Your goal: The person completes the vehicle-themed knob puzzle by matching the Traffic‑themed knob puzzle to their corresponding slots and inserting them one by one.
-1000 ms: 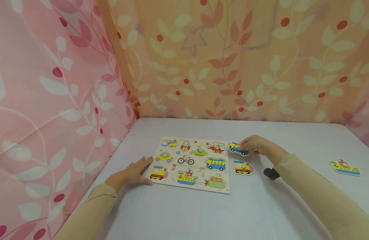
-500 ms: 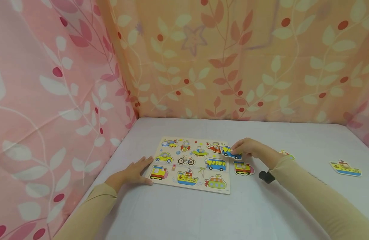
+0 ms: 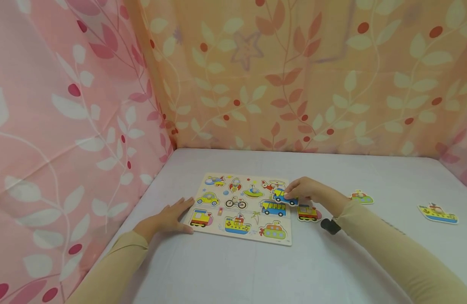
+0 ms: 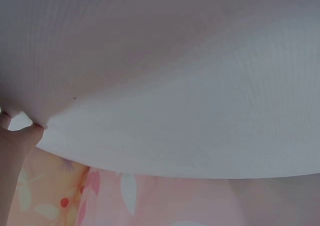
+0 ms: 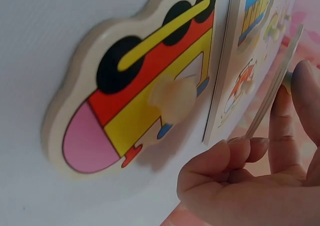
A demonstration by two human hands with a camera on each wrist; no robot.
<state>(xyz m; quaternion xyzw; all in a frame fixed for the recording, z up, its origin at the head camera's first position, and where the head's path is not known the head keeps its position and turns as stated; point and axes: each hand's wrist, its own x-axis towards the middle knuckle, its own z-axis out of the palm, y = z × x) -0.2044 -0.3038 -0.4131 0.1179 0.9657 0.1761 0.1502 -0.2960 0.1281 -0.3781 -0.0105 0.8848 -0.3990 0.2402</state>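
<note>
My right hand (image 3: 307, 189) pinches a blue and yellow bus puzzle piece (image 3: 282, 197) by its knob. The piece hangs over the right side of the wooden puzzle board (image 3: 226, 235), just above the printed bus, and partly covers the helicopter. In the right wrist view the held bus piece (image 5: 277, 86) is seen edge-on, tilted, between thumb and fingers. A train piece (image 3: 308, 213) with a knob lies beside the board's right edge, close under the right hand. My left hand (image 3: 169, 219) rests with spread fingers at the board's left edge.
On the white table (image 3: 226, 270), a submarine piece (image 3: 360, 197) lies right of the right wrist, and a ship piece (image 3: 438, 213) lies farther right. Flowered curtains (image 3: 275, 84) enclose the back and left. A black wrist device (image 3: 330, 226) hangs under the right forearm.
My right hand has carried the bus piece left, from beside the board to over its right side. The submarine piece has come into view behind the arm. My left hand has stayed put.
</note>
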